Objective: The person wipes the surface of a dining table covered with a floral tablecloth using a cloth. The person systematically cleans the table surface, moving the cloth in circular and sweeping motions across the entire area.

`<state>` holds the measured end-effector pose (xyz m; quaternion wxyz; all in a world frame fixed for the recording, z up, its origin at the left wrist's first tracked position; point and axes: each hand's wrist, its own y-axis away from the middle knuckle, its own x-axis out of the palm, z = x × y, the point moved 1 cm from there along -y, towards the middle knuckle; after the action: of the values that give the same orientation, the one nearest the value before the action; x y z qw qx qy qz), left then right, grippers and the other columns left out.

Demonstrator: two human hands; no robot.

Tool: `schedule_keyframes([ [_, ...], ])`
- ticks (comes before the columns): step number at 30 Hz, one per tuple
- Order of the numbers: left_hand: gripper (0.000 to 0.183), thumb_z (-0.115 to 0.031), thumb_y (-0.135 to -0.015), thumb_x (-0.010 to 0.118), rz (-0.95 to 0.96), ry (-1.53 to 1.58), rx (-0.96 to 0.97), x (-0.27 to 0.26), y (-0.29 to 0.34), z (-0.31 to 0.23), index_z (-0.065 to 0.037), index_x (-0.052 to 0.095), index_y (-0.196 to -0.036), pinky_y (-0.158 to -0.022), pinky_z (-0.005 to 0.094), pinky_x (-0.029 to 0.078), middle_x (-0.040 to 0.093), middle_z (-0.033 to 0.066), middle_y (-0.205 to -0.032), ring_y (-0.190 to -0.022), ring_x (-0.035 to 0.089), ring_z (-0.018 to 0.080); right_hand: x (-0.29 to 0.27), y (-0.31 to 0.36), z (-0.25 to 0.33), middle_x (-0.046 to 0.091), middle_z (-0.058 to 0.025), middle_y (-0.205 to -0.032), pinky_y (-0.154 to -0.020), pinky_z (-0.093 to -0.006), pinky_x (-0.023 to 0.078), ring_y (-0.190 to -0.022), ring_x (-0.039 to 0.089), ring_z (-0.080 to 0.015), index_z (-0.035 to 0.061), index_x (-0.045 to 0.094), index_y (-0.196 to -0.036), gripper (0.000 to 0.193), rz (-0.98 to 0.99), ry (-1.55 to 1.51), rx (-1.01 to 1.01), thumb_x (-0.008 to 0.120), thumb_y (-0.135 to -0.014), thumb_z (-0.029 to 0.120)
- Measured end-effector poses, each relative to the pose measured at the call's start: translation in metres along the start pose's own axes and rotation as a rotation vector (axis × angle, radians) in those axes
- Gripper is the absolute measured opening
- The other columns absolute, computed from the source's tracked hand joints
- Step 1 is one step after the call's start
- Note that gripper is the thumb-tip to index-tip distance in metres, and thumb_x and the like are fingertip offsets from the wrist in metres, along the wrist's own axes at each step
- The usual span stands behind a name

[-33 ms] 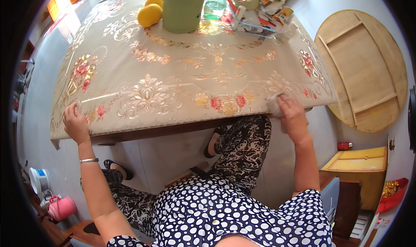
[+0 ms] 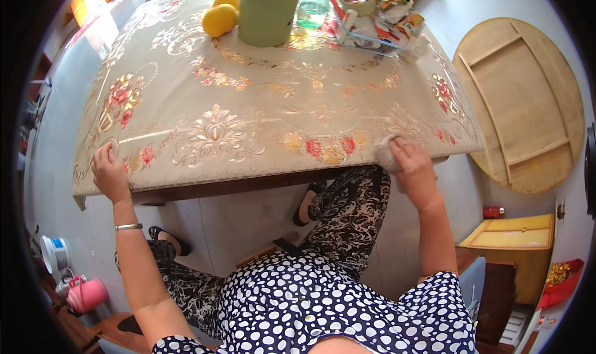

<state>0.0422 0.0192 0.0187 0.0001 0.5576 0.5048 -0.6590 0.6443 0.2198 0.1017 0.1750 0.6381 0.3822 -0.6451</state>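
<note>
A patterned tablecloth (image 2: 248, 105), beige with red, gold and silvery flowers, covers the table in front of me. My right hand (image 2: 415, 171) presses a crumpled pale grey cloth (image 2: 386, 154) onto it near the right part of the front edge. At the left front corner rests my left hand (image 2: 112, 175), its fingers curled together at the tablecloth's edge. Something small and whitish shows by those fingertips, too little to name. A metal bracelet (image 2: 128, 227) circles my left wrist.
Toward the table's far side stand a green canister (image 2: 267, 15), yellow round fruit (image 2: 220, 20), a teal bottle (image 2: 313, 9) and a clear box of small items (image 2: 379, 43). A round wooden tabletop (image 2: 521, 105) leans at the right. A pink pot (image 2: 87, 295) sits lower left.
My right hand and the grey cloth have slid slightly left along the tablecloth. My left hand stays at the corner with hardly any shift.
</note>
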Motion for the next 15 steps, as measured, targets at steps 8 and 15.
schedule_keyframes([
  [8,0.017,-0.017,-0.088,0.053,-0.023,0.015,-0.078,-0.014,0.000,-0.022,-0.016,0.064,-0.101,-0.082,0.0387,0.047,0.062,-0.0003,-0.106,-0.099,0.058,0.0243,0.017,-0.074,0.143,0.057,-0.0144,-0.111,-0.075,-0.0365,0.046,-0.092,0.056,-0.0248,0.0003,0.058,-0.109,0.040,-0.117,-0.076,-0.386,0.060,-0.071,0.011],
  [15,0.017,-0.017,-0.088,0.054,-0.044,0.020,-0.099,-0.020,0.001,-0.029,-0.016,0.065,-0.101,-0.080,0.0385,0.046,0.063,-0.0017,-0.104,-0.096,0.058,0.0229,0.036,-0.127,0.249,0.055,-0.0141,-0.109,-0.072,-0.0339,0.045,-0.091,0.055,-0.0227,-0.0008,0.056,-0.112,0.041,-0.249,-0.115,-0.577,0.057,-0.074,0.014],
])
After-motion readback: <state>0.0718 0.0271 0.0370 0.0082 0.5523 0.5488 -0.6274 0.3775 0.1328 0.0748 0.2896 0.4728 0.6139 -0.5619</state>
